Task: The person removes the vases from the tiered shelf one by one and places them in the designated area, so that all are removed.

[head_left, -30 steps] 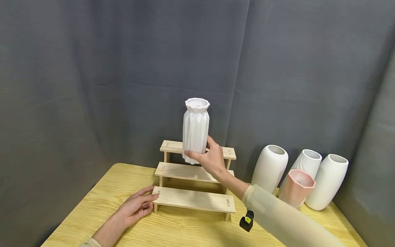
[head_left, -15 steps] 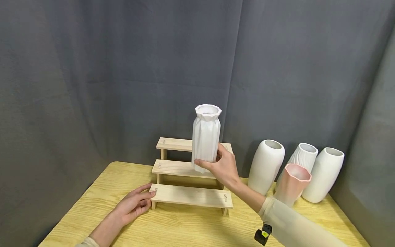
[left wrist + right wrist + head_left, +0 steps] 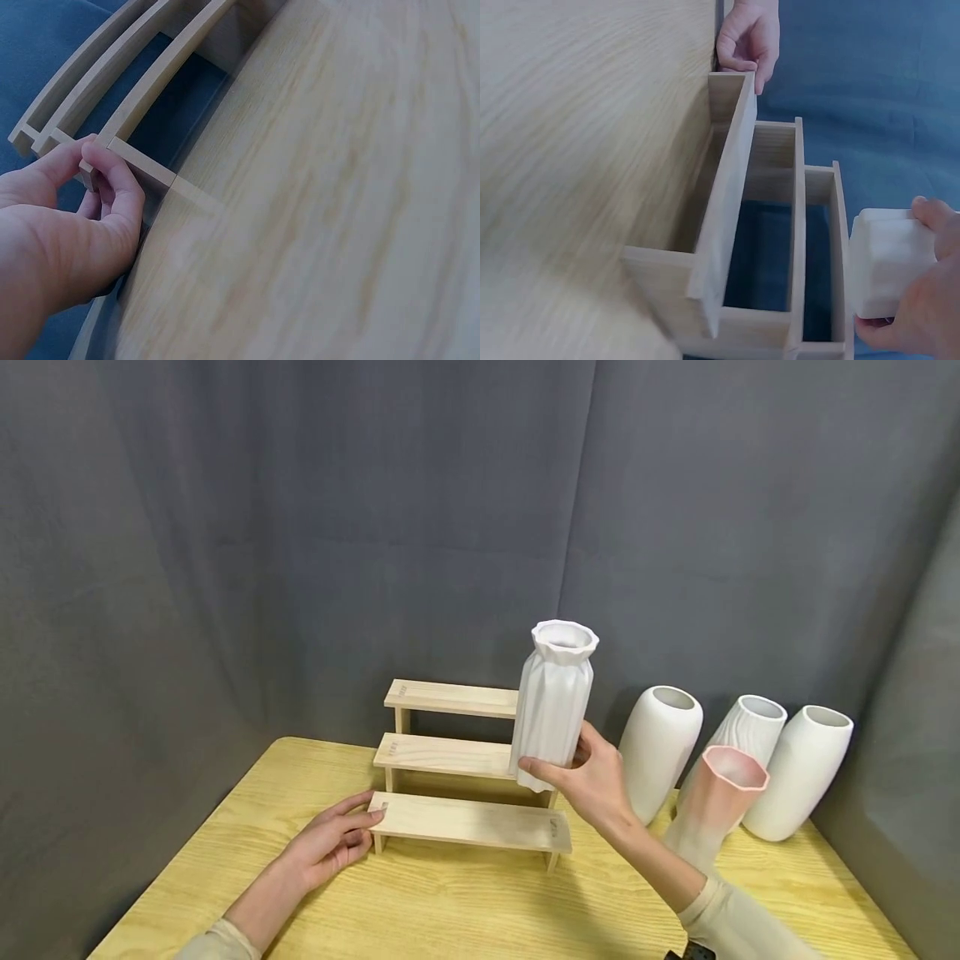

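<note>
In the head view my right hand (image 3: 596, 781) grips the lower part of a white pleated vase (image 3: 555, 710) with a ruffled rim. The vase is held upright, overlapping the right ends of the upper two steps of a three-step wooden display stand (image 3: 472, 821). The right wrist view shows the vase's base (image 3: 889, 262) between thumb and fingers, beside the top step. My left hand (image 3: 333, 843) pinches the left end of the lowest step, thumb on top. In the left wrist view, the left hand's fingers (image 3: 112, 180) curl around that board end.
To the right stand a smooth white vase (image 3: 660, 752), a pink-to-white faceted vase (image 3: 723, 793), a swirled white vase (image 3: 753, 727) and another plain white vase (image 3: 798, 777). Grey curtains (image 3: 420, 527) hang behind the wooden table (image 3: 450, 910) and along its right side.
My right hand has carried the white pleated vase to the right and slightly down, from the stand's middle to its right end. The left hand keeps its hold on the lowest step.
</note>
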A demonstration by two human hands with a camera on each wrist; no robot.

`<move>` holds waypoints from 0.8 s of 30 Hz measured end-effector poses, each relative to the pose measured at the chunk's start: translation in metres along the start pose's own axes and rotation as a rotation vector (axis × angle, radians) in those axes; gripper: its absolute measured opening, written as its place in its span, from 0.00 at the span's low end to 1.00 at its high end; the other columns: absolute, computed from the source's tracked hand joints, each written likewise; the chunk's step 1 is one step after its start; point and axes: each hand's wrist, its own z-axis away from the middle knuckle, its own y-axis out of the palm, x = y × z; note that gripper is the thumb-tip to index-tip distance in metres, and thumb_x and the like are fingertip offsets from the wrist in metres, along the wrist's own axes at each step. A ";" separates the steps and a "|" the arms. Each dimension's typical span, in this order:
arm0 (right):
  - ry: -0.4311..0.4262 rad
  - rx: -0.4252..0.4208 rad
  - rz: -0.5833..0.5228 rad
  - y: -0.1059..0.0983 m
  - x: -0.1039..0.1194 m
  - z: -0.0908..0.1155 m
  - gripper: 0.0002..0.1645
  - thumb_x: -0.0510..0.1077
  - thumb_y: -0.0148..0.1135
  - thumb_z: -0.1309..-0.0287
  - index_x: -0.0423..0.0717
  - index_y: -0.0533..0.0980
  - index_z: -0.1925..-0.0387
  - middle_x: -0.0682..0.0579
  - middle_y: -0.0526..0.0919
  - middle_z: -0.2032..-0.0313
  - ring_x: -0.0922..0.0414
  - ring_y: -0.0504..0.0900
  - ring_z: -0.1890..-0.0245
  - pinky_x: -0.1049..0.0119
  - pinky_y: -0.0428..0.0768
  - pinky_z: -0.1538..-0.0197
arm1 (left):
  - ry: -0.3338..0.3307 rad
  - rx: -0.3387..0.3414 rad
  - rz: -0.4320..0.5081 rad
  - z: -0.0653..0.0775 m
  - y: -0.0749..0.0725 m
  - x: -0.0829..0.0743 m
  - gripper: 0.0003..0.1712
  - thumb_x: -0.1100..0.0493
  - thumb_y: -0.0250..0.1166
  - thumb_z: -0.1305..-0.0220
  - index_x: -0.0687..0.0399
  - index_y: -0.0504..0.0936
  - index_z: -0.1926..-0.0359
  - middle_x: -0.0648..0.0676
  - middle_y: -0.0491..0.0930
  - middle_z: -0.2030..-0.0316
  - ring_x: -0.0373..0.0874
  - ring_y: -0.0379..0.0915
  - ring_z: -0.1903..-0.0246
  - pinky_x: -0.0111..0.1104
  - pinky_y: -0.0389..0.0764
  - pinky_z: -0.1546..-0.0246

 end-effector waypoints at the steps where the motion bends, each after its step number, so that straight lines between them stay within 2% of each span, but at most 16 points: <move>1: 0.005 0.000 -0.006 -0.002 -0.002 0.003 0.39 0.50 0.88 0.60 0.51 0.78 0.45 0.51 0.86 0.55 0.53 0.86 0.59 0.57 0.85 0.56 | 0.001 0.001 0.000 0.000 0.000 0.000 0.46 0.67 0.66 0.30 0.55 0.51 0.19 0.61 0.67 0.45 0.34 0.71 0.72 0.24 0.78 0.66; 6: 0.012 -0.021 0.011 -0.012 -0.016 0.018 0.40 0.49 0.88 0.59 0.50 0.78 0.43 0.51 0.85 0.53 0.54 0.85 0.55 0.54 0.83 0.52 | -0.005 0.010 -0.001 -0.001 -0.001 0.000 0.46 0.67 0.65 0.29 0.54 0.51 0.19 0.59 0.69 0.50 0.35 0.72 0.72 0.24 0.78 0.66; 9: 0.032 -0.046 0.032 -0.017 -0.023 0.027 0.40 0.48 0.87 0.59 0.50 0.77 0.43 0.51 0.86 0.52 0.55 0.84 0.54 0.54 0.83 0.51 | 0.000 0.005 0.001 0.000 -0.001 0.000 0.45 0.68 0.65 0.29 0.55 0.52 0.19 0.59 0.69 0.50 0.35 0.72 0.72 0.24 0.78 0.66; 12: 0.071 -0.060 0.052 -0.024 -0.028 0.034 0.40 0.49 0.87 0.57 0.50 0.77 0.42 0.50 0.85 0.51 0.55 0.84 0.53 0.56 0.82 0.50 | 0.009 0.002 0.002 0.000 0.000 -0.002 0.44 0.67 0.65 0.29 0.54 0.53 0.20 0.61 0.67 0.45 0.35 0.71 0.72 0.24 0.78 0.66; 18: 0.137 -0.089 0.010 -0.038 -0.037 0.046 0.39 0.47 0.85 0.54 0.49 0.76 0.40 0.48 0.84 0.49 0.54 0.83 0.52 0.66 0.82 0.53 | 0.003 0.012 0.012 -0.001 0.001 -0.003 0.44 0.67 0.65 0.28 0.54 0.52 0.19 0.63 0.63 0.39 0.35 0.68 0.71 0.23 0.77 0.67; 24: 0.178 -0.120 -0.024 -0.049 -0.046 0.054 0.37 0.46 0.85 0.54 0.44 0.77 0.43 0.45 0.85 0.51 0.57 0.84 0.53 0.68 0.83 0.55 | -0.007 0.011 0.022 0.002 0.000 -0.002 0.45 0.67 0.64 0.28 0.53 0.51 0.19 0.61 0.62 0.40 0.34 0.69 0.72 0.23 0.77 0.66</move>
